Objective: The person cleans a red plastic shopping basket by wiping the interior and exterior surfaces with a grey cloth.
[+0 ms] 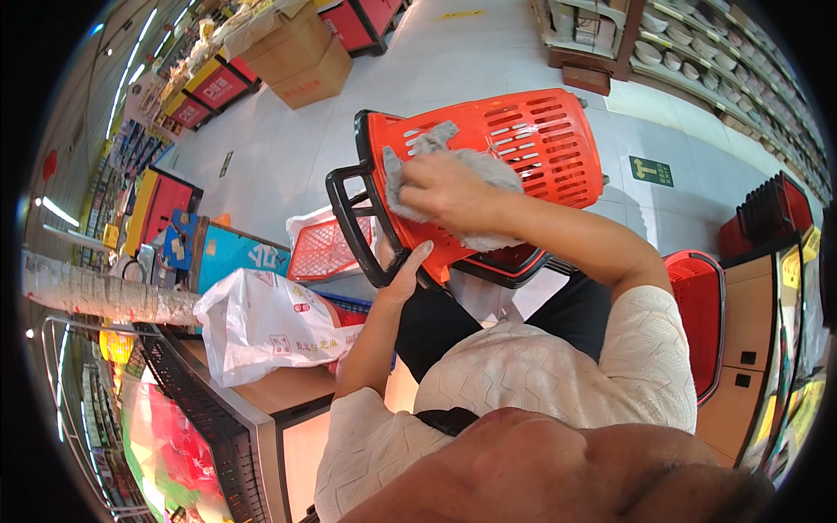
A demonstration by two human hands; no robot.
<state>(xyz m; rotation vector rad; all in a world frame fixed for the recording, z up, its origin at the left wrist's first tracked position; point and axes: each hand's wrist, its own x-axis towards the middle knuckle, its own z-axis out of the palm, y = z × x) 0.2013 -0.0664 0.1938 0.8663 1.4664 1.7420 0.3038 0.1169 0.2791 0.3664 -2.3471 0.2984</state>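
Note:
A red plastic shopping basket [549, 140] with slotted sides is tilted on its side in front of me. Its black handle [340, 216] points to the left. My right hand [451, 193] presses a fluffy grey cloth [487, 170] against the basket's red surface. Near the base of the handle, my left hand [404, 271] grips the basket's rim, thumb on top and the other fingers mostly hidden. Beneath it, partly covered, is another basket with a black rim [516, 278].
A red-and-white plastic crate [327, 248] sits on the floor to the left, beyond a white woven sack [261, 327]. On the right are a red basket [696, 327] and a wooden cabinet [739, 327]. Cardboard boxes [307, 72] and shelves of bowls [693, 52] stand farther off.

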